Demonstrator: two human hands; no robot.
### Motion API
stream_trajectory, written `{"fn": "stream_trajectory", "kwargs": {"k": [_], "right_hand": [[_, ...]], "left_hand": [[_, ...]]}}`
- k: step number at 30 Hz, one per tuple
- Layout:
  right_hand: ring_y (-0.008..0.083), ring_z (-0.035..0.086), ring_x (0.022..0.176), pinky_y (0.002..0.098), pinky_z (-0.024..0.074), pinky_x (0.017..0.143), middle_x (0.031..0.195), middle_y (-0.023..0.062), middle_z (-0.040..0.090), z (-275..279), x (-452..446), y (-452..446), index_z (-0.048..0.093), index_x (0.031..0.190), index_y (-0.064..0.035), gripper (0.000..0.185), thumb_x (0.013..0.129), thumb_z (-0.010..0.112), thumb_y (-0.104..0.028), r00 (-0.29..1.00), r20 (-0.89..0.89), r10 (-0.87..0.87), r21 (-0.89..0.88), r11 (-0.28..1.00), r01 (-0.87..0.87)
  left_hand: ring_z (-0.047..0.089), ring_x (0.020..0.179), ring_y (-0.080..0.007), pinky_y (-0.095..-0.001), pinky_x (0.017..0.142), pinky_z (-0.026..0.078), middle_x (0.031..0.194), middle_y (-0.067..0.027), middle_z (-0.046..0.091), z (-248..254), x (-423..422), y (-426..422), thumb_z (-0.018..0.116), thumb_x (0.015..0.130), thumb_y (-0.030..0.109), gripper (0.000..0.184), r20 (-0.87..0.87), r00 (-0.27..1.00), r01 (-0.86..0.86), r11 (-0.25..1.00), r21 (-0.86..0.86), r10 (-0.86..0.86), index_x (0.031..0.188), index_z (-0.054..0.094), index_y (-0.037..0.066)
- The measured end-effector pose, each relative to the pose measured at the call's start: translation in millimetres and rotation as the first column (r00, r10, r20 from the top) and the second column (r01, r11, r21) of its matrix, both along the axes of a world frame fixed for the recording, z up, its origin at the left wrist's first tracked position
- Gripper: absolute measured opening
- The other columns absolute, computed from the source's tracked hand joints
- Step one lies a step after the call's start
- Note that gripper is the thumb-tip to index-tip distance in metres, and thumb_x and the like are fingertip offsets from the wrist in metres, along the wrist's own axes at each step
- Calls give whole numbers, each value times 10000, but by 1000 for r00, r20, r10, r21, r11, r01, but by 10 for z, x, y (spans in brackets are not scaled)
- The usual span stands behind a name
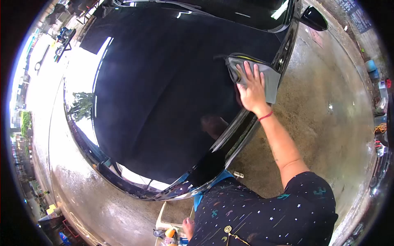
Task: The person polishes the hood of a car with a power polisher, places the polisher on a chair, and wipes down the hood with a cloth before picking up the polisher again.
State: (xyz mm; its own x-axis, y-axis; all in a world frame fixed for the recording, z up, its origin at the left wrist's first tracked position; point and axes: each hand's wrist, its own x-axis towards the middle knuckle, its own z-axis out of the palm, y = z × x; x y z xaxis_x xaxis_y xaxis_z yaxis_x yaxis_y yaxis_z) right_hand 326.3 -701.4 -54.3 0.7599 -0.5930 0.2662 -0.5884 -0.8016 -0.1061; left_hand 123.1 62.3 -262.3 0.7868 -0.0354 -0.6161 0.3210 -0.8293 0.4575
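Observation:
My right hand [252, 88] lies flat with fingers spread on a folded grey cloth [271, 84] with dark and yellow edging. It presses the cloth against the glossy black car hood [164, 82], near the side edge by the windshield. A red string is around that wrist. My left hand [188, 228] hangs low beside my body, partly hidden by my dark patterned shirt. It is close to a pale stool [163, 215] with bottles on it. Its fingers are too small and covered to read.
The car's side mirror [314, 18] sticks out at the upper right. Wet-looking concrete floor [316, 110] surrounds the car. Orange-topped bottles [170, 233] stand by the stool. An orange cord [381, 128] and other items line the right wall.

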Motion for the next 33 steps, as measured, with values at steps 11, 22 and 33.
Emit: {"fn": "stream_trajectory", "kwargs": {"k": [11,22,33], "right_hand": [[366,242,1499,516,191,1209,1580,234,326,-294,-34,-914,369,1529,-63,643,1033,391,-472,932,319,-170,47,985,163],[429,301,1452,500,215,1205,1547,289,346,-249,-25,-1188,383,1524,-92,621,1000,491,-405,875,452,-176,124,983,134],[468,258,1461,502,182,1219,1574,248,323,170,197,-1507,398,1484,20,672,1013,421,-458,879,327,-347,163,937,309]], "left_hand": [[611,519,-210,-338,486,519,714,-146,670,775,557,-763,487,1008,239,296,-155,943,-314,943,-109,295,916,585,-25],[611,507,-204,-335,452,501,744,-149,680,785,642,-717,513,1007,269,323,-160,939,-319,945,-72,305,1132,580,-21],[597,518,-198,-324,466,486,787,-168,683,1014,360,-558,509,984,246,340,-168,947,-295,946,-133,272,1142,589,-45]]}}
